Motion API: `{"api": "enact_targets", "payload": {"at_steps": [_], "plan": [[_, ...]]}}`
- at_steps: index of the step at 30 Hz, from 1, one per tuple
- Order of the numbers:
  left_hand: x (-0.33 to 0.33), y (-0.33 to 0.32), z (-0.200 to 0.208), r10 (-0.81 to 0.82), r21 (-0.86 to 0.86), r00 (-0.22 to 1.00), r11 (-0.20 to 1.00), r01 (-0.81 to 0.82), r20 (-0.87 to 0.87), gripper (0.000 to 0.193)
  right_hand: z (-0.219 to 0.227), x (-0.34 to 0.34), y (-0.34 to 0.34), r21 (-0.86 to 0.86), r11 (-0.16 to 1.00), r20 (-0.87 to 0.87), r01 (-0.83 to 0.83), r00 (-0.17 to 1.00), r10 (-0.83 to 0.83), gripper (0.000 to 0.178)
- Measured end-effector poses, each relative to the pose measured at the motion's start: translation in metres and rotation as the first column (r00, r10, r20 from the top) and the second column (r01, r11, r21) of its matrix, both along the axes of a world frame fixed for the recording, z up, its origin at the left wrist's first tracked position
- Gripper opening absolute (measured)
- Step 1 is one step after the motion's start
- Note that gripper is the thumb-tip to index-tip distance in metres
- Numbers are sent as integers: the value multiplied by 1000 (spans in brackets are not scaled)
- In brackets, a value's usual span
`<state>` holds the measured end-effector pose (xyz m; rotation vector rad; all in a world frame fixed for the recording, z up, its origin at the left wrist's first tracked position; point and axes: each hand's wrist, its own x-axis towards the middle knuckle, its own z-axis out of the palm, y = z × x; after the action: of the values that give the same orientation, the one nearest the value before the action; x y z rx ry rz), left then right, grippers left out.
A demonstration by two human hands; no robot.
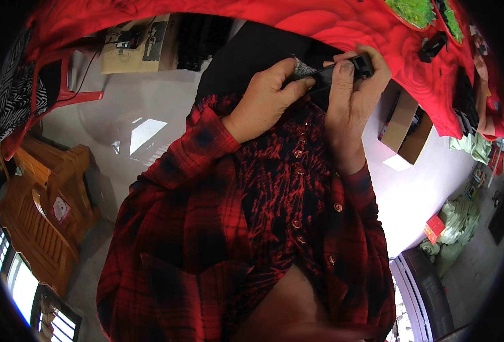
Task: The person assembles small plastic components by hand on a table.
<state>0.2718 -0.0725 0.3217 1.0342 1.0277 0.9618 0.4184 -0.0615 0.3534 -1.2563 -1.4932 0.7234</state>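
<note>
Just short of the table's front edge, above my lap, both my hands meet on a small, long black part [324,76] that looks like plastic, with a squarish hollow end. My right hand [347,100] has its fingers wrapped round that part, thumb along the top. From the other side, my left hand [266,100] is closed, its thumb against the near end of the part. A scrap of grey speckled material [303,69] shows between the left fingers and the black part; what it is I cannot make out.
A table under a red cloth [320,23] spans the far side, with a similar black part [432,47] on it. An open cardboard box [406,128] stands beneath at right. To the left are a red plastic chair [81,98] and a wooden chair [41,211]. Another person's arm [481,74] is far right.
</note>
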Motion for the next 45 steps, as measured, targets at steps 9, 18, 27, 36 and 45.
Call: {"api": "enact_targets", "payload": {"at_steps": [9, 18, 27, 36, 45], "plan": [[0, 13, -2, -17, -48, 981, 999, 26, 195, 23, 7, -3, 10, -60, 998, 86, -36, 995, 41, 55], [-10, 8, 2, -33, -117, 948, 990, 74, 318, 20, 8, -7, -4, 116, 986, 284, -121, 955, 83, 56], [-20, 30, 10, -191, -183, 925, 948, 260, 329, 27, 3, 9, 28, -121, 988, -133, -100, 988, 83, 60], [-28, 33, 6, -294, -127, 875, 922, 366, 385, 56, 12, 11, 31, -247, 958, -312, -145, 948, 63, 59], [-34, 35, 2, -295, -112, 782, 901, 419, 549, 73, 11, 13, 35, -237, 962, -281, -134, 957, 64, 60]]}}
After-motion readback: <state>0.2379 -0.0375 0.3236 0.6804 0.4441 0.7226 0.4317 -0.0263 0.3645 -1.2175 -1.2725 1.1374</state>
